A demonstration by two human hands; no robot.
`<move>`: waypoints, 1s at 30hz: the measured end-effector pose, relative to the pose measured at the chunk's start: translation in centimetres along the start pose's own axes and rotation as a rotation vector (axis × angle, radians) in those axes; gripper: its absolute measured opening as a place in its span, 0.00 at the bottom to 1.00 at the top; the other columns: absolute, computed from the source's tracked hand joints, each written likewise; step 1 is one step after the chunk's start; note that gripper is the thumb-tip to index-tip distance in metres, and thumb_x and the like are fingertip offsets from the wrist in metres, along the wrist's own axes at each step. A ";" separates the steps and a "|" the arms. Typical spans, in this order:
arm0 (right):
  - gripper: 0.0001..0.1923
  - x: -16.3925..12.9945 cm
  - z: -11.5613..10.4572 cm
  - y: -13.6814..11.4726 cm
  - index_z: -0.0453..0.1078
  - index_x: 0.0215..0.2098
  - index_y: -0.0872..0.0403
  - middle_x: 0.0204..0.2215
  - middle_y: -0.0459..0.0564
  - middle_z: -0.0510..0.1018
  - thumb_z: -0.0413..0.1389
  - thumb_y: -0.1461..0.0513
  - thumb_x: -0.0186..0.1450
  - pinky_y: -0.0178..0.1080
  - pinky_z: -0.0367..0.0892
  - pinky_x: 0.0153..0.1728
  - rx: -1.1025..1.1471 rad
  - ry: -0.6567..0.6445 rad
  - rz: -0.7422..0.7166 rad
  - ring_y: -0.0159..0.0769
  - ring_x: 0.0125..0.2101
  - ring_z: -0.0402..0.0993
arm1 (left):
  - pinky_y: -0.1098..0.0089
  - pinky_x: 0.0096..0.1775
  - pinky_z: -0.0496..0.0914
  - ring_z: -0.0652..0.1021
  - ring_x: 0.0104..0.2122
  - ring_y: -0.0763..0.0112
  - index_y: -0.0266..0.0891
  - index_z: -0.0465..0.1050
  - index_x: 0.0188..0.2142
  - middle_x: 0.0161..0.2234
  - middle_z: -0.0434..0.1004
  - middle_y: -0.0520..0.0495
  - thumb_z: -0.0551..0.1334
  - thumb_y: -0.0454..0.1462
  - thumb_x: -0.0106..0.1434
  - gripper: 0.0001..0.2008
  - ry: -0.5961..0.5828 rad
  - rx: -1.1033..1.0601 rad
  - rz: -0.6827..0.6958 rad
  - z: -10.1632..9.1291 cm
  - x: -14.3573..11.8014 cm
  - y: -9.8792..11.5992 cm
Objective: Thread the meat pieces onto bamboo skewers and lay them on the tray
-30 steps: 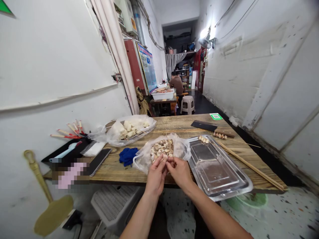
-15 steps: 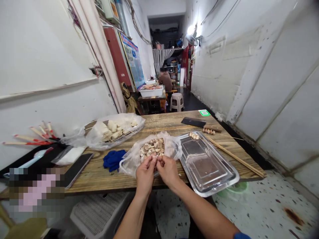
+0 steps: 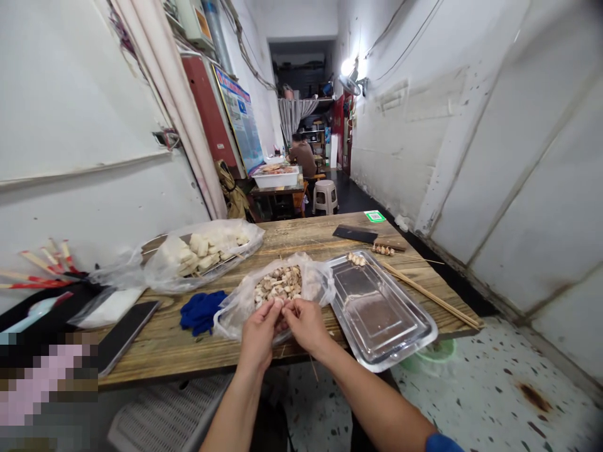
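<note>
Hands at near table edge: left hand (image 3: pixel 258 333) and right hand (image 3: pixel 306 323) pinched together on one small meat piece (image 3: pixel 281 306), over the open plastic bag (image 3: pixel 235 307) of pieces. Piece looks soft, slippery, light; best pinched at its sides. Steel tray (image 3: pixel 377 314) right, bamboo skewers (image 3: pixel 431 295) farther.

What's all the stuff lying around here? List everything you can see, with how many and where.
wooden table: one, brown, centre
bag of meat pieces: one, clear plastic, at the near edge, under the hands
bag of pale chunks: one, clear, left rear, on a tray
steel tray: one, silver, right of the meat bag
finished skewers: two, one on the tray's far end, one beside the cleaver
cleaver: one, dark, far right
bamboo sticks: a bundle, tan, right edge
cloth: one, blue, left of the meat bag
stool: one, white, behind
left hand: pinching a piece
right hand: touching it
</note>
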State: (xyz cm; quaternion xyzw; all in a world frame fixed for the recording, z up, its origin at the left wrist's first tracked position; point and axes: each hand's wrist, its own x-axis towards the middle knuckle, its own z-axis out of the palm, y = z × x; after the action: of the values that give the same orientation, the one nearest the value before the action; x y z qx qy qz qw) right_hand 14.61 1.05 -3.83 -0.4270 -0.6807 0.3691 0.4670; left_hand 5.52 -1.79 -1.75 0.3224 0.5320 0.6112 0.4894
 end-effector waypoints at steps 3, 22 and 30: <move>0.11 -0.1 -0.3 -0.5 0.70 0.21 0.56 0.18 0.46 0.75 0.49 0.64 0.58 0.29 0.60 0.21 -0.042 0.011 -0.002 0.28 0.19 0.69 | 0.73 0.30 0.69 0.75 0.31 0.68 0.33 0.73 0.37 0.32 0.77 0.43 0.66 0.45 0.43 0.23 -0.016 0.031 -0.024 0.1 0.0 0.4; 0.10 -0.1 -1.4 -1.0 0.70 0.22 0.57 0.18 0.45 0.74 0.50 0.63 0.57 0.29 0.61 0.21 0.178 0.018 0.056 0.29 0.20 0.68 | 0.75 0.28 0.70 0.75 0.27 0.74 0.35 0.73 0.37 0.32 0.77 0.45 0.66 0.40 0.45 0.19 -0.068 0.065 -0.039 -0.3 -0.2 1.2; 0.08 -0.2 -1.3 -0.8 0.67 0.24 0.56 0.18 0.44 0.71 0.48 0.63 0.58 0.29 0.59 0.22 -0.002 0.046 0.093 0.29 0.20 0.67 | 0.75 0.28 0.69 0.75 0.25 0.74 0.34 0.73 0.37 0.26 0.77 0.46 0.68 0.38 0.43 0.20 -0.025 0.064 -0.032 -0.9 0.8 0.7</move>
State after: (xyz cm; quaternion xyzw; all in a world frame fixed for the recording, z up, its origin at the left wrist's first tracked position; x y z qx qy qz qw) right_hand 15.71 0.75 -2.77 -0.4669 -0.6497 0.3798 0.4644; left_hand 4.25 -1.31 -1.38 0.3369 0.5501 0.5819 0.4953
